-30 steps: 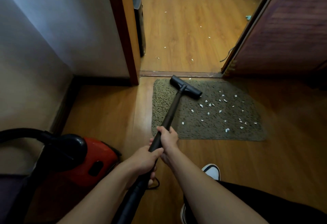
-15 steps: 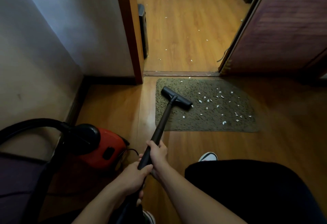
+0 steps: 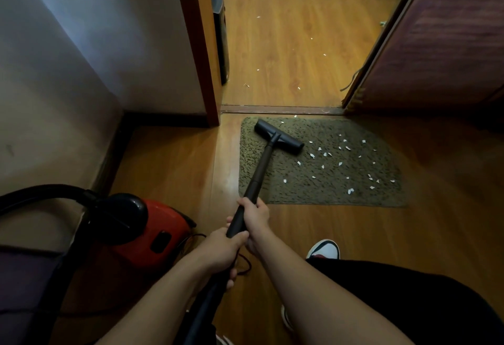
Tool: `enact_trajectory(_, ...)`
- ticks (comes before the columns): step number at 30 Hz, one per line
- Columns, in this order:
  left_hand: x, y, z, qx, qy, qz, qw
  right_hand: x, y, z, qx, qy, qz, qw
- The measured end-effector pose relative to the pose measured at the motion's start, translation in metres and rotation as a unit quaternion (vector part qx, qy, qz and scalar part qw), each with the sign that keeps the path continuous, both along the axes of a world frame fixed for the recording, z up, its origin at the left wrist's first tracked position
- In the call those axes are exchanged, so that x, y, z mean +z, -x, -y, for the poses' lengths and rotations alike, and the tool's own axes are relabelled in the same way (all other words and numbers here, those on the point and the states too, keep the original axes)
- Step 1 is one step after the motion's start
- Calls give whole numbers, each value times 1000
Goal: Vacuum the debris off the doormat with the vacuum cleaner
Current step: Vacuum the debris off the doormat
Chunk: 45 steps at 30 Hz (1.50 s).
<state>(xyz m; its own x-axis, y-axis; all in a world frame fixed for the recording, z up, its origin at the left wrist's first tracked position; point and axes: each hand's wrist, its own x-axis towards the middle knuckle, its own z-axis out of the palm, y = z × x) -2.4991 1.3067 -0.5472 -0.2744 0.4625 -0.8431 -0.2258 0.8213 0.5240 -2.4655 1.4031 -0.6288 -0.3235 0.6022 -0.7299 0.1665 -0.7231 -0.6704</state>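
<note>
A grey-green shaggy doormat (image 3: 368,192) lies on the wooden floor before a doorway. Several white scraps of debris (image 3: 339,163) are scattered over its middle and right part. The black vacuum wand (image 3: 260,171) runs from my hands to a flat black nozzle (image 3: 278,137) resting on the mat's far left area, left of the scraps. My right hand (image 3: 255,218) grips the wand higher up; my left hand (image 3: 222,253) grips it just behind. The red and black vacuum body (image 3: 152,233) sits on the floor to my left, its hose (image 3: 41,192) arching away.
A wall corner and door frame (image 3: 199,53) stand left of the doorway. An open dark door (image 3: 441,39) is on the right. More white scraps (image 3: 257,70) lie on the floor beyond the threshold. My white shoe (image 3: 324,249) stands near the mat's front edge.
The nozzle was pulled back toward me over the mat's left part, then pushed forward again to the far left area. Both hands kept their grip on the wand.
</note>
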Motion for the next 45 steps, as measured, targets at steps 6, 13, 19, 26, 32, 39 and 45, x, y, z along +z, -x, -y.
enact_trajectory(6, -9, 18, -56, 4, -10, 10, 1000, -19, 23, -55, -17, -13, -3, 1000)
enact_trajectory(13, -20, 27, -96, 20, -17, 29, 999, -39, 37, -99, -13, -14, -10, 1000)
enact_trajectory(19, -26, 25, -112, 43, -19, 42, 998, -47, 39, -115, -11, -19, -14, 1000)
enact_trajectory(26, -22, 22, -100, 42, -18, 44, 998, -41, 33, -104, -8, -20, -8, 1000)
enact_trajectory(32, -12, 10, -62, 26, -14, 13, 999, -27, 17, -65, -5, -11, -1, 1000)
enact_trajectory(39, -3, -6, -5, 19, 0, -7, 1000, -15, 0, -7, 0, 6, -7, 1000)
enact_trajectory(45, 7, -9, 44, -20, 8, -24, 999, -13, -7, 48, -12, 17, -8, 1000)
